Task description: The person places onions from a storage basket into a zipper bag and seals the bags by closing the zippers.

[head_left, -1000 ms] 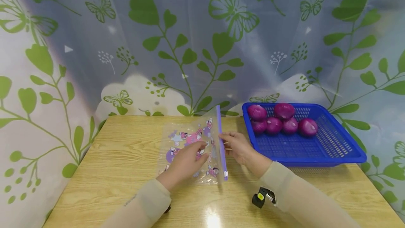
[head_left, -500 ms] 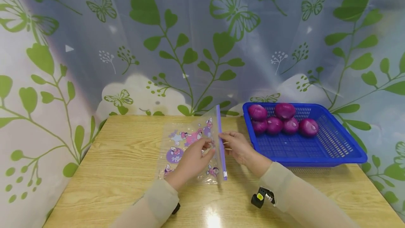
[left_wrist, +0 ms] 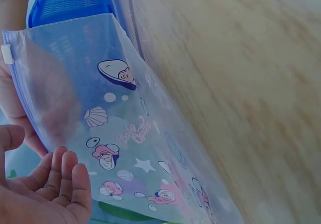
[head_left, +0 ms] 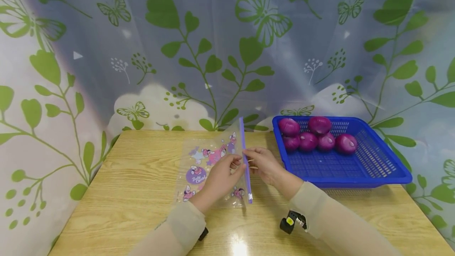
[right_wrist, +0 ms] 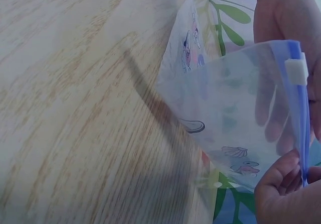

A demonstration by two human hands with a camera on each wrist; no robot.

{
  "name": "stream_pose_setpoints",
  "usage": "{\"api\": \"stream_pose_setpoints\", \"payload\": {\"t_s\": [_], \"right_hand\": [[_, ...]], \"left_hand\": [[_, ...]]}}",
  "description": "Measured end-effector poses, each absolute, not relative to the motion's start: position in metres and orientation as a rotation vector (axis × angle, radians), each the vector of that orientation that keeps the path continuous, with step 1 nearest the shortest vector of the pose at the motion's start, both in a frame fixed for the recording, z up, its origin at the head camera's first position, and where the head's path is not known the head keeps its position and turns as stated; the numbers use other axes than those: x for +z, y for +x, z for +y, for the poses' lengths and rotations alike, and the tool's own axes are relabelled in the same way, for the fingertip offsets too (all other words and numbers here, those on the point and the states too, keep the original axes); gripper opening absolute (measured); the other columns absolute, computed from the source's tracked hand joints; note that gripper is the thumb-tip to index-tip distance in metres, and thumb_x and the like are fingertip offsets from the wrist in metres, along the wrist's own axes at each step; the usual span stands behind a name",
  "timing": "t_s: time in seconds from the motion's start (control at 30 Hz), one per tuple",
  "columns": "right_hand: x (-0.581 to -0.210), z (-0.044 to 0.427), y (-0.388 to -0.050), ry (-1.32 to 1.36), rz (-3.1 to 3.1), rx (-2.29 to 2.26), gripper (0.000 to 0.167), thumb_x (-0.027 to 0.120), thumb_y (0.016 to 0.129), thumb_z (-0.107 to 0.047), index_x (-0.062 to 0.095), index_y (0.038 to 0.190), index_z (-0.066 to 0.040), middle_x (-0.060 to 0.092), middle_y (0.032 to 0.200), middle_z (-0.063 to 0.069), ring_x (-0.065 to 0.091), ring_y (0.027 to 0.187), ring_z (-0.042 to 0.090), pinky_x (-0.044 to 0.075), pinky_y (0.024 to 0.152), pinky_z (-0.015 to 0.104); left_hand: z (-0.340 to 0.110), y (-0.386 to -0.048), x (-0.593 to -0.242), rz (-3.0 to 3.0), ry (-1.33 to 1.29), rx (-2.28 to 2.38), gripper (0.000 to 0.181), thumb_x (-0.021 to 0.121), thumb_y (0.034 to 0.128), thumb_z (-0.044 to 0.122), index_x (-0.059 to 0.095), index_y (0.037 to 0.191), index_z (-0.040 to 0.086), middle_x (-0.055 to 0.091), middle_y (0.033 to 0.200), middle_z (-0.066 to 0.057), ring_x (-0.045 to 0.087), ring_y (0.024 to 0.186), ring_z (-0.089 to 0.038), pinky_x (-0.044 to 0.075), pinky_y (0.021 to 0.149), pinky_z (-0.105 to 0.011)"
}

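Observation:
A clear zipper bag (head_left: 196,175) printed with pink and purple cartoon figures lies on the table, its mouth edge raised. Along that edge runs a purple zip strip (head_left: 248,181), with a white slider (right_wrist: 296,72) at the end nearest the person. My right hand (head_left: 266,166) pinches the strip near its middle between thumb and fingers. Close against the strip's other side is my left hand (head_left: 221,177), fingers loosely bent. In the left wrist view a gap shows between the left thumb and fingertips (left_wrist: 79,176), with nothing held. The right wrist view shows left fingers through the film.
A blue plastic basket (head_left: 355,179) stands at the right of the wooden table (head_left: 142,169). Several purple-red onions (head_left: 326,140) lie in its left part. Behind the table hangs a curtain (head_left: 220,102) with green leaf and butterfly prints.
My left hand has moved right and closer to the zip strip. The strip has shifted slightly left with my right hand, which keeps its pinch.

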State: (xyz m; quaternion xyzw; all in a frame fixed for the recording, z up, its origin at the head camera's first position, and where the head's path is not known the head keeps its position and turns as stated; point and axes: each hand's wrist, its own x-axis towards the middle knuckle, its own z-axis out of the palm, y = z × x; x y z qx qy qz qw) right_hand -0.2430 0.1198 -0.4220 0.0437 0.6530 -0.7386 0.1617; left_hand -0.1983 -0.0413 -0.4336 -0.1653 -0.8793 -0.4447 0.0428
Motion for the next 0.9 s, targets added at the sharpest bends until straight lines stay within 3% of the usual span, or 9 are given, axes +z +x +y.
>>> {"api": "stream_pose_setpoints", "payload": {"t_s": [0.47,0.9], "right_hand": [[-0.4239,0.1200,-0.2432,0.118,1.818,-2.111,0.023,0.055,0.104,-0.018,0.056,0.112,0.004,0.059,0.080,0.002,0.056,0.069,0.011,0.049,0.058,0.019],[-0.4232,0.1191,-0.2404,0.097,1.788,-2.124,0.015,0.054,0.104,-0.014,0.057,0.105,0.000,0.060,0.082,0.005,0.057,0.067,0.012,0.050,0.057,0.019]], "left_hand": [[-0.0396,-0.1979,-0.4369,-2.670,-0.515,-1.376,0.039,0.062,0.1004,0.033,0.061,0.127,0.004,0.065,0.110,-0.006,0.062,0.101,-0.022,0.053,0.088,-0.039],[-0.0390,-0.1972,-0.4371,-2.664,-0.456,-1.411,0.037,0.065,0.0988,0.032,0.062,0.124,0.005,0.066,0.109,-0.004,0.061,0.099,-0.020,0.052,0.088,-0.039]]}}
